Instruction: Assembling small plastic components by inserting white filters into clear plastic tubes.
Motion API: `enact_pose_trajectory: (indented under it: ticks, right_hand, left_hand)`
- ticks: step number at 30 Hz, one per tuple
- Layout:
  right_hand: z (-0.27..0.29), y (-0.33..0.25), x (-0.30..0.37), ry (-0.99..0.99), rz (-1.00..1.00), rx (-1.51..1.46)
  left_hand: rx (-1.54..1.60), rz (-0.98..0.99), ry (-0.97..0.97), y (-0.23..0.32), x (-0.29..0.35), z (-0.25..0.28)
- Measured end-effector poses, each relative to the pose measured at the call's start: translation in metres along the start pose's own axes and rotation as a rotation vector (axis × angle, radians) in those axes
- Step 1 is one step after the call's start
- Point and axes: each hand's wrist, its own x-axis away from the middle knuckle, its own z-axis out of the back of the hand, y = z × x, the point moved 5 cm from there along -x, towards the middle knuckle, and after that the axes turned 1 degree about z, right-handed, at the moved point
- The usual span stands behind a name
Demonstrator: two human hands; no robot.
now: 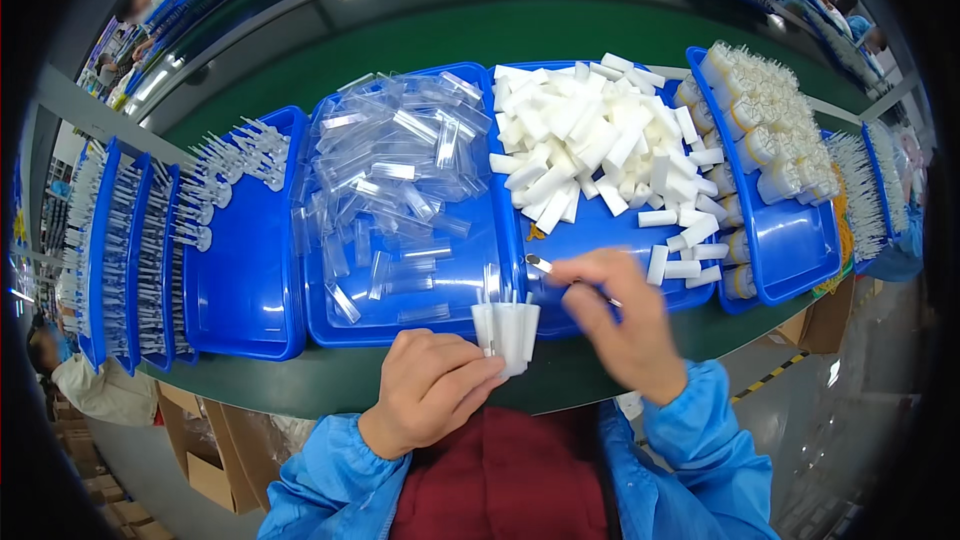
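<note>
Low in front of me, my left hand grips an upright bunch of slim white tubes by its lower end. A clear strip seems to rise above the bunch, though it blends with the tray behind. To the right, my right hand is closed on a thin metal tool, whose shiny tip points left above the bunch; its exact kind does not show. Beyond the hands, one blue tray bears a heap of clear plastic sleeves, and the tray beside it a pile of white foam-like blocks.
A blue tray at left carries white stemmed parts. Further left, several trays of similar parts stand on edge. At right, a raised tray bears bundled whitish parts. Behind runs a green surface.
</note>
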Motion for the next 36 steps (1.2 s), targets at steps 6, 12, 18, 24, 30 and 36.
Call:
enact_pose_trajectory:
  ticks: [6, 12, 18, 24, 30, 36]
  right_hand:
    - [0.05, 0.042, -0.018, 0.041, 0.106, 1.085]
    - [0.033, 0.043, -0.017, -0.029, 0.077, 0.785]
    - [0.002, 0.014, -0.016, 0.032, -0.185, -0.217]
    - [-0.018, 0.006, -0.013, 0.15, -0.337, -0.464]
    - [-0.017, -0.012, -0.012, -0.097, -0.228, -0.228]
    - [-0.018, -0.034, -0.006, -0.083, 0.247, 0.164]
  left_hand:
    - [-0.073, -0.004, -0.106, 0.002, -0.006, -0.006]
    - [-0.082, 0.03, -0.155, 0.0, -0.004, -0.012]
    - [-0.106, 0.011, -0.224, 0.002, -0.006, -0.01]
    - [-0.118, -0.056, -0.248, 0.016, -0.009, -0.003]
    - [-0.135, -0.032, -0.198, 0.01, -0.01, 0.001]
    - [-0.06, -0.035, -0.015, 0.001, -0.006, 0.005]
